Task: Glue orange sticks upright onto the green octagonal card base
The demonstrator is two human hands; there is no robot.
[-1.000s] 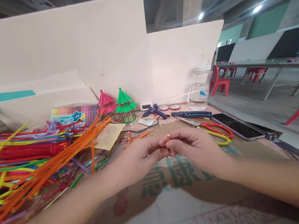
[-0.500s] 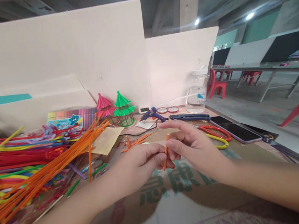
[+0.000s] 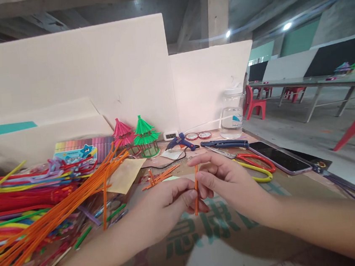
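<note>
A short orange pipe cleaner piece (image 3: pixel 196 186) stands nearly upright between my two hands. My left hand (image 3: pixel 168 199) pinches its lower part between thumb and fingers. Higher up, the thumb and fingers of my right hand (image 3: pixel 225 176) close on the same piece, while the right index finger arches above its top. Just beyond my left hand lie several cut orange pieces (image 3: pixel 163 175) in a loose heap. A large bundle of long orange pipe cleaners (image 3: pixel 73 199) stretches across the left side, partly over other colours.
Red-and-yellow-handled scissors (image 3: pixel 256 162), a phone (image 3: pixel 279 156) and a blue-handled cutting tool (image 3: pixel 226 144) lie to the right. Behind are a glue gun (image 3: pixel 181 142), a water bottle (image 3: pixel 232 114), and green (image 3: pixel 146 134) and pink (image 3: pixel 122 132) pagoda models. Felt pens (image 3: pixel 77 150) stand at left.
The orange piece is slightly more upright and shows more length, its lower end reaching further below my fingers. Both hands keep their hold. The camera view has tilted up slightly.
</note>
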